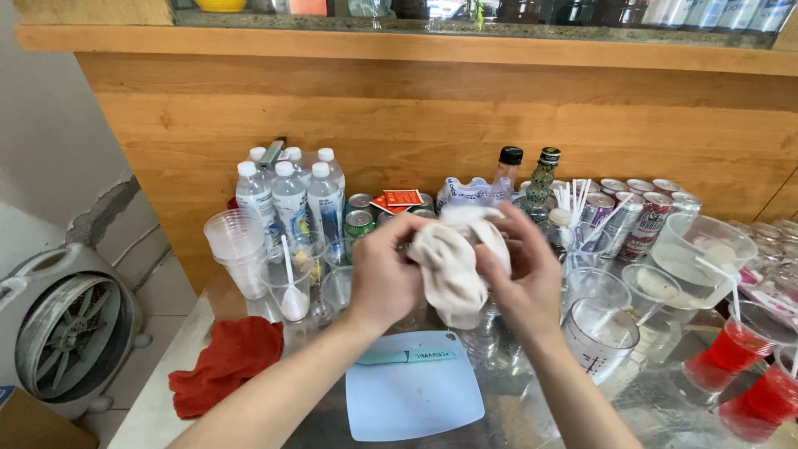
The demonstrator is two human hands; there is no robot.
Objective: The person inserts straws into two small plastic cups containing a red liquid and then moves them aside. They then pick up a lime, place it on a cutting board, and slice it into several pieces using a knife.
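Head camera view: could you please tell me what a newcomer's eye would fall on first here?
Most striking is the crumpled white cloth, gripped in mid-frame between the left hand and the right hand above a pale blue cutting board. Next come the red cloth at the counter's left edge and the cups of red drink at the right.

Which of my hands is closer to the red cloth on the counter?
Left. Your left hand is up and to the right of the red cloth, gripping the white rag. Your right hand is farther right, beyond that rag.
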